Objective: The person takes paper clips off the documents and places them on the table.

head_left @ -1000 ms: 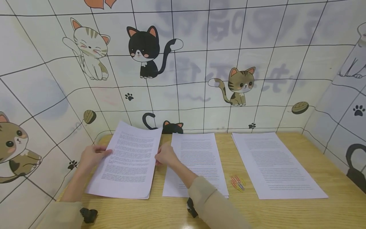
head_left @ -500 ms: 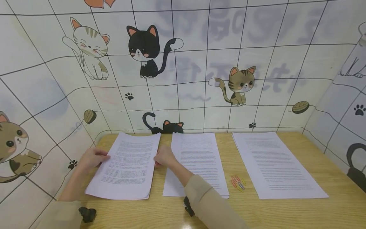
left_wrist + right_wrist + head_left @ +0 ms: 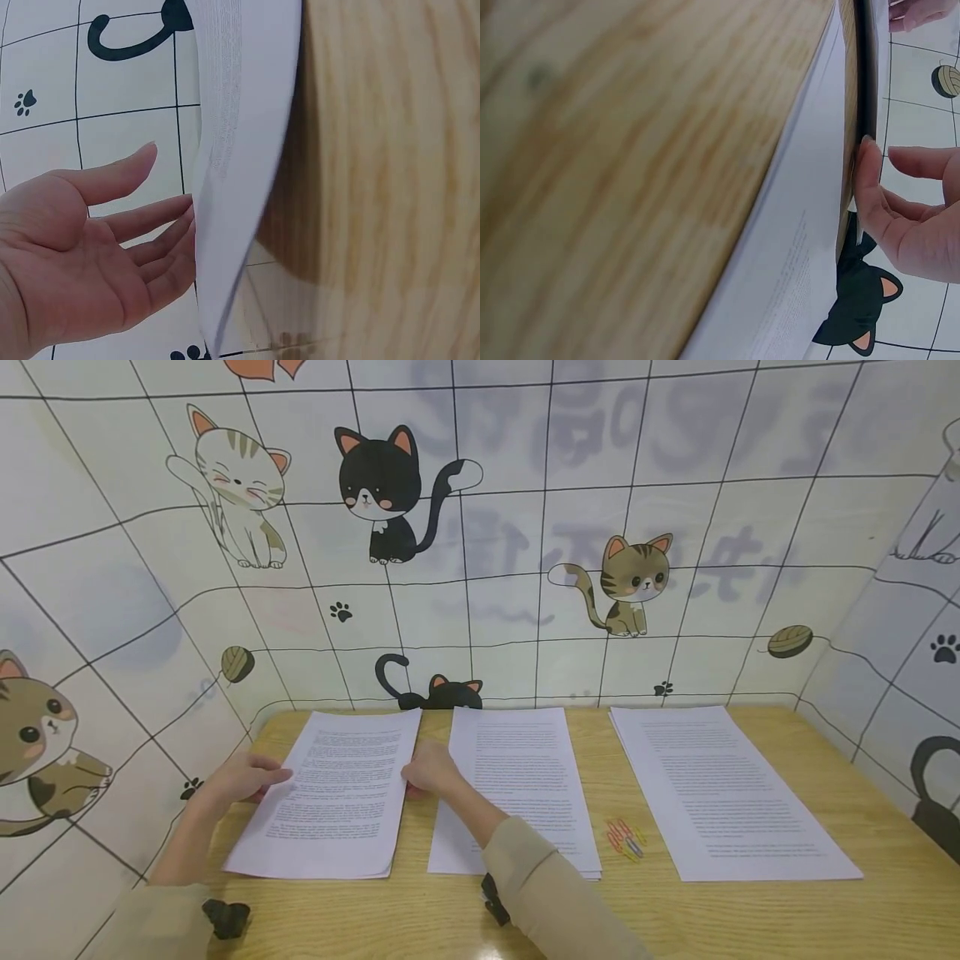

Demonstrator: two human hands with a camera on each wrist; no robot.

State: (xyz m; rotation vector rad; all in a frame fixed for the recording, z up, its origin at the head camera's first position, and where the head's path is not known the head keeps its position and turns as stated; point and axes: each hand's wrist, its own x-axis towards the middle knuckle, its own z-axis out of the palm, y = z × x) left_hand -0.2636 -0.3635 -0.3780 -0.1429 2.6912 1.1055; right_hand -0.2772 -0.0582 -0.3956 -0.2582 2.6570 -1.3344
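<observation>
A stack of printed paper lies at the left of the table, between my two hands. My left hand is at its left edge; in the left wrist view, the fingertips meet the paper's side while the thumb stands away from it. On the opposite edge is my right hand. Seen from the right wrist, its fingers touch the stack's side, with the thumb apart. A second stack of paper lies in the middle, partly hidden by my right forearm.
Several coloured paper clips lie between the middle stack and a third paper stack on the right. Cat-patterned cloth walls enclose the wooden table at the back and sides.
The left stack's raised far end has come down onto the table. Both hands have dropped slightly with it and stay at its edges. The other stacks and the clips have not moved.
</observation>
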